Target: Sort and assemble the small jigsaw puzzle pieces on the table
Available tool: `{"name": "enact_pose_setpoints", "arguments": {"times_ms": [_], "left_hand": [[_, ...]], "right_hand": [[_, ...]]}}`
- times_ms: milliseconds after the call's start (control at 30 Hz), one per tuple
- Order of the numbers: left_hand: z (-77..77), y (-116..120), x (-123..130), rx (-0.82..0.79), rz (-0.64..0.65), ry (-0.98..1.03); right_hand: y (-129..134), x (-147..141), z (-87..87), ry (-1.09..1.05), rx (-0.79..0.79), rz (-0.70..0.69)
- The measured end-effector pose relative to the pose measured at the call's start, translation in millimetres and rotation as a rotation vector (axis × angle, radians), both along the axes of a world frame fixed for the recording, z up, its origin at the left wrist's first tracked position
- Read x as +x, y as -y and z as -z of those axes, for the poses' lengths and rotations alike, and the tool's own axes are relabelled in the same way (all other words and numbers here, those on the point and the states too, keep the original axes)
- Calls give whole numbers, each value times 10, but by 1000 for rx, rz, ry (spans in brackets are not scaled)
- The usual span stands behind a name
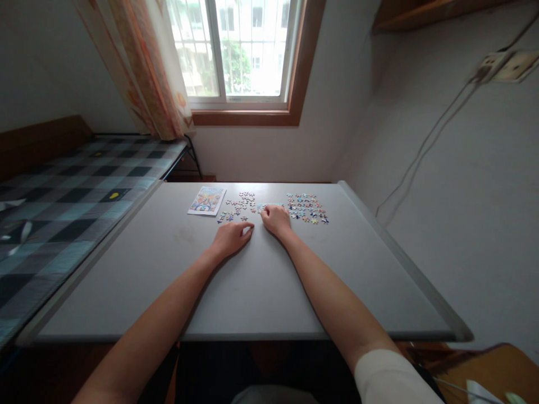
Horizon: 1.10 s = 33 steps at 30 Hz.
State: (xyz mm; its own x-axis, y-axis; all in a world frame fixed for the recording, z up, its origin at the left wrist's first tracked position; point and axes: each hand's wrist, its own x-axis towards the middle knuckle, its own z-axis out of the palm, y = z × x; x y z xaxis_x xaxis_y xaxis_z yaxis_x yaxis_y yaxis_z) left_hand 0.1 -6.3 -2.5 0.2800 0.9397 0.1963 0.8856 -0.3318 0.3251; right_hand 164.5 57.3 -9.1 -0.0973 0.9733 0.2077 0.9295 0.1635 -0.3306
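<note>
My left hand [233, 238] rests on the table just below the loose jigsaw pieces, thumb and index finger stretched to the right with a gap between them; nothing shows in it. My right hand [275, 219] is curled at the lower edge of a small joined strip of jigsaw puzzle [269, 206], covering part of it. Its fingers are closed, and whatever they pinch is hidden. Loose jigsaw pieces [239, 205] lie scattered left of the strip. To its right, more jigsaw pieces [307, 206] are spread in rough rows. A colourful picture sheet [207, 201] lies further left.
The light-grey table [252, 297] has raised side edges. A bed with a checked cover [84, 185] stands along the left. Behind are a curtain [147, 67] and a barred window [252, 50]. Cables [421, 148] hang from a wall socket [511, 66]; a wooden stool [497, 370] is lower right.
</note>
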Motion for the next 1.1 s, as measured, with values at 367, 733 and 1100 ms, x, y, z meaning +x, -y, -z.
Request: {"name": "enact_pose_setpoints", "arguments": {"times_ms": [367, 733, 1100], "left_hand": [[-14, 8, 2, -16, -10, -19], [-11, 1, 7, -13, -11, -23], [-10, 4, 7, -17, -10, -29]], "right_hand": [[7, 5, -23, 4, -7, -4], [6, 7, -17, 1, 2, -4], [-3, 12, 0, -6, 11, -5]]}}
